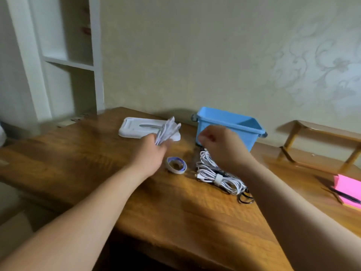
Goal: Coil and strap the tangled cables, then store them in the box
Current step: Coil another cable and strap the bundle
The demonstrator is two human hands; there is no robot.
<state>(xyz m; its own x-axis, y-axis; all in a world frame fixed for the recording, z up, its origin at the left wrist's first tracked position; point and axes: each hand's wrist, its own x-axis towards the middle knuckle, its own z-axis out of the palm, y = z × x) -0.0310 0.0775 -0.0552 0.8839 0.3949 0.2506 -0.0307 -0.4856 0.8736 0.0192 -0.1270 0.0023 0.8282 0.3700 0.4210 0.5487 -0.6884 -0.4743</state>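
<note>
A blurred white cable bundle [168,130] sits in the left hand's [150,151] closed grip, above a white lid [136,128]. More cables [216,173] lie on the wooden surface [97,163] beside a tape roll [176,165], before the blue box [224,126]. The right hand's [218,143] grip is curled; I cannot tell if it holds anything. A patterned wall [214,55] stands behind. Pink notes [345,190] are cut off at the right.

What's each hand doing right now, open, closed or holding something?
Left hand: grip closed on a bundle of coiled white cable.
Right hand: fingers curled, blurred; contents cannot be told.
</note>
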